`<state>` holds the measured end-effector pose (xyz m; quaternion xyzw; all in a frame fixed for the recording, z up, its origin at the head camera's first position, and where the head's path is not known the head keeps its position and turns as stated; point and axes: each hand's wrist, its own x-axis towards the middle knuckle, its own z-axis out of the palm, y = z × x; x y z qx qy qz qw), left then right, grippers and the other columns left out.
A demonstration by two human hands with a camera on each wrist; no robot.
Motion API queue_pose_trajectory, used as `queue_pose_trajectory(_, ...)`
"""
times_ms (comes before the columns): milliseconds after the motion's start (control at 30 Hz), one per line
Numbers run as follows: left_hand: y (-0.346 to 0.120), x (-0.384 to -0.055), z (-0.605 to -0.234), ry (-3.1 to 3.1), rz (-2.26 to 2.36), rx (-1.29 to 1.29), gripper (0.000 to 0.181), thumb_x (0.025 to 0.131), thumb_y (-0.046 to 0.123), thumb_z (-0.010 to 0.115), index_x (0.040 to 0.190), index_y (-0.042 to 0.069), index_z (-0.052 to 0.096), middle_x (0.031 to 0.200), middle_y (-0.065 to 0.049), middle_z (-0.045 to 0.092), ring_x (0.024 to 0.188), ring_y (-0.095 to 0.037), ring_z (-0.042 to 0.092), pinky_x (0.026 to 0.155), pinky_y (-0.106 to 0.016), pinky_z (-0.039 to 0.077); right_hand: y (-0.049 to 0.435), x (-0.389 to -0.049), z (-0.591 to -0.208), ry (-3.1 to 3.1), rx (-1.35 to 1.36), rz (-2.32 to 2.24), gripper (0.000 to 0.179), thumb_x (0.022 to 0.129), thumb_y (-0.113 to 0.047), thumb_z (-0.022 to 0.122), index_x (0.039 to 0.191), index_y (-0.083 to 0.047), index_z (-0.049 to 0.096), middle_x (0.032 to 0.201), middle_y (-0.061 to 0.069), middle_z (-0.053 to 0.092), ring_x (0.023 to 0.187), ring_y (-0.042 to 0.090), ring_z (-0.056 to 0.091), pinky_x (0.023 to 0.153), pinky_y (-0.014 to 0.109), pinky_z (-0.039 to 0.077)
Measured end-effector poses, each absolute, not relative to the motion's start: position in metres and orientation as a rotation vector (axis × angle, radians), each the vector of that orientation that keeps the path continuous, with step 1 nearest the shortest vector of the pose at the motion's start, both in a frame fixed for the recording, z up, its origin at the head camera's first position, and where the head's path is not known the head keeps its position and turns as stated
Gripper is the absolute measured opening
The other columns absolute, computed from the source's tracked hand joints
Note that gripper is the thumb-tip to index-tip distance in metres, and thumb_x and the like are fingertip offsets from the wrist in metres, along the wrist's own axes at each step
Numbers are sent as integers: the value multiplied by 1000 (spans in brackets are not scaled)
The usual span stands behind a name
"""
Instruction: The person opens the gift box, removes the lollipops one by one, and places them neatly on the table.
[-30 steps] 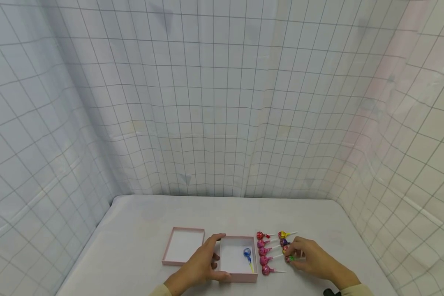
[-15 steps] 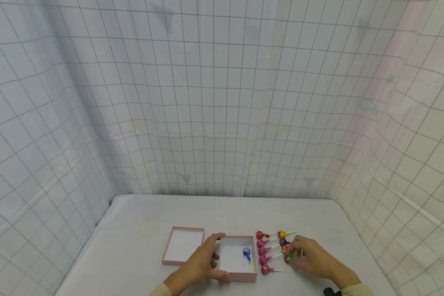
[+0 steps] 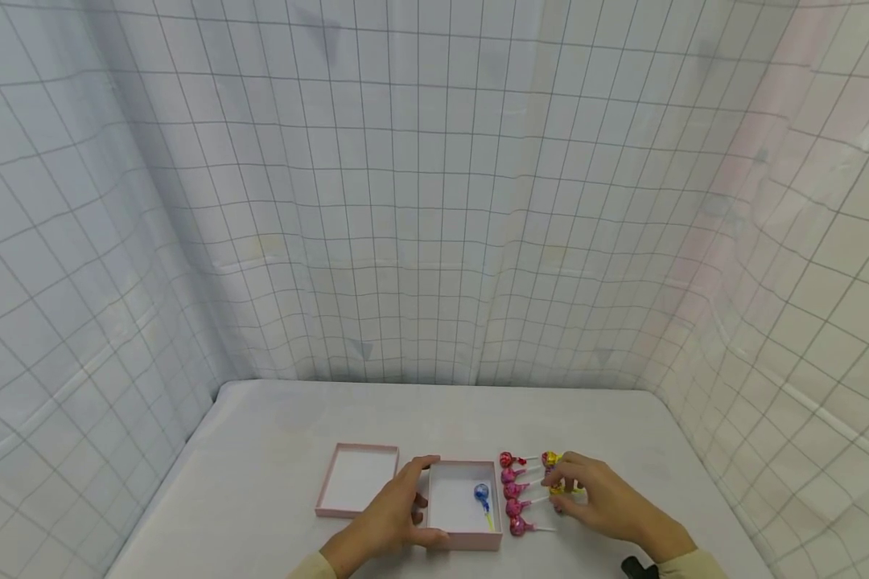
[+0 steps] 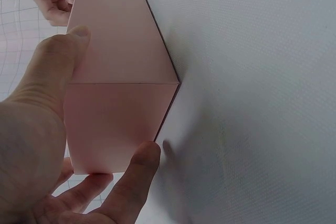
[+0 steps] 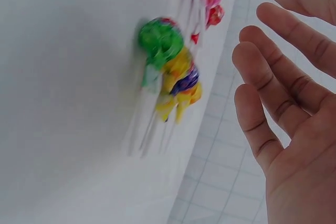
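Note:
My left hand (image 3: 384,515) grips a pink open-topped box (image 3: 471,543) at its left side, thumb on the front wall and fingers along the side toward the back corner. Inside the box lies one blue lollipop (image 3: 482,492) with a yellow stick end. My right hand (image 3: 595,494) hovers over the right-hand column of lollipops, partly hiding it. In the right wrist view its fingers are spread and hold nothing, beside a green-wrapped lollipop (image 5: 160,40) and a yellow-wrapped one (image 5: 177,70). Thumb and fingers also show against the box's plain walls (image 4: 121,121) in the left wrist view.
A shallow pink lid (image 3: 362,480) with a white inside lies left of the box. Between box and right hand runs a column of pink lollipops (image 3: 513,507) topped by a red one (image 3: 506,459). White gridded curtains (image 3: 434,241) enclose the white table (image 3: 275,426).
My right hand has moved slightly up and left, off the green lollipop it was touching, and its fingers have spread. The left hand and box stay in place.

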<state>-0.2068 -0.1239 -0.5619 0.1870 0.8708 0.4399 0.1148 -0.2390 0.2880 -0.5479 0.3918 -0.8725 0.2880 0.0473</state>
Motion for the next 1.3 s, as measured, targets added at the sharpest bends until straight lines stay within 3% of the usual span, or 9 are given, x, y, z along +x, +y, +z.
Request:
queue_pose_trajectory(233,-123,-206,-560,2548,1286,536,118,84,26,109,176,11,37,146,-16,65,105,-19,66,82,-27,56,263,-237,-533,-2694,1256,834,18,109,-17,84,127,-17,81,119,-1,78,98,14,72,84,32,67)
queue_pose_trajectory(500,-123,-205,-561,2559,1287,545,117,84,26,109,176,11,38,144,-16,66,103,-18,65,81,-26,56,229,-238,-520,-2689,1327,655,25,106,-16,86,129,-22,81,130,-10,78,123,10,72,108,38,68)
queue_pose_trajectory(900,-125,-205,-562,2533,1313,557,117,84,26,109,175,10,38,138,-14,66,99,-16,63,78,-23,54,190,-247,-515,-2754,1424,419,19,108,-27,82,126,-26,84,128,-13,80,122,8,70,107,40,62)
queue_pose_trajectory(1100,-125,-204,-561,2532,1319,580,115,85,24,108,175,9,38,153,-20,62,101,-17,64,79,-24,55,181,-253,-516,-2839,1445,312,16,109,-37,82,121,-28,86,126,-15,83,123,6,74,113,43,59)
queue_pose_trajectory(1300,-124,-203,-559,2543,1326,604,113,86,26,108,174,7,39,160,-25,59,102,-16,66,80,-24,56,173,-257,-516,-2749,1536,243,11,107,-31,85,115,-24,87,111,-14,87,104,1,76,114,44,58)
